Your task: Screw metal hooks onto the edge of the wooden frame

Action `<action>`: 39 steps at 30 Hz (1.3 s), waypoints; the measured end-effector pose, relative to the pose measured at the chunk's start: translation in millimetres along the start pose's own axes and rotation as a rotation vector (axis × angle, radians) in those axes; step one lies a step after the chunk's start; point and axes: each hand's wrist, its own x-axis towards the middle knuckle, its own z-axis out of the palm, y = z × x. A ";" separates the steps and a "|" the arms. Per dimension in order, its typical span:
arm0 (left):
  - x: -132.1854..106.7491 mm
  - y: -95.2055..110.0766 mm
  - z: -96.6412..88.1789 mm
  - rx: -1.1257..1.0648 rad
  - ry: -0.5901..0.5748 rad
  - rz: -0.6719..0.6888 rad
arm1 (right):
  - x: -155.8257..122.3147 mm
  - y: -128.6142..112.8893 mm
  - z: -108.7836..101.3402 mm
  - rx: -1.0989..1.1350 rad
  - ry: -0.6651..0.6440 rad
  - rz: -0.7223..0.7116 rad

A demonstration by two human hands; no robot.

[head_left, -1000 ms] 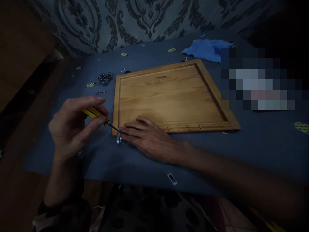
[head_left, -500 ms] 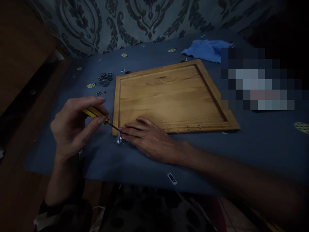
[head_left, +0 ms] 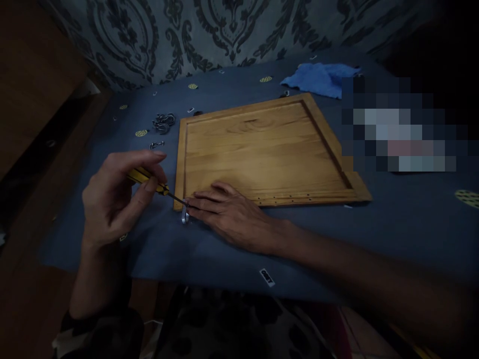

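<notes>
A wooden board (head_left: 262, 144) with a raised rim lies on a blue cloth. My left hand (head_left: 116, 197) is closed round a yellow and black screwdriver (head_left: 149, 180), whose thin tip reaches the board's near left corner. My right hand (head_left: 224, 212) lies on that corner, its fingertips pinching a small silver metal hook (head_left: 184, 215) against the board's edge. A row of small holes (head_left: 284, 197) runs along the board's near rim.
A pile of metal hooks (head_left: 163, 122) and one loose hook (head_left: 156, 145) lie left of the board. A blue rag (head_left: 318, 79) sits at the back right. A blurred-out patch covers the right side. The cloth's near edge drops off below my hands.
My left hand has shifted slightly right and its fingers have rolled the screwdriver handle. The right hand and the hook stay where they were.
</notes>
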 end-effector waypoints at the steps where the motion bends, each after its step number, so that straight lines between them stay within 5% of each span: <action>1: 0.0 -0.2 -0.1 0.006 -0.005 0.000 | 0.1 0.0 -0.2 0.001 -0.002 0.002; 20: -3.7 -12.4 -2.3 0.183 -0.006 0.068 | 0.3 -0.6 -0.9 0.009 0.007 -0.005; 27: 1.0 -13.0 3.8 0.004 0.074 0.086 | -0.8 0.1 -0.6 0.007 -0.015 0.013; 34: 2.3 -1.4 3.4 0.084 0.234 0.053 | -1.0 -0.2 -0.6 0.009 0.000 0.002; 39: 2.4 -0.4 3.3 0.080 0.193 0.017 | -1.2 -0.2 0.0 0.006 -0.015 0.016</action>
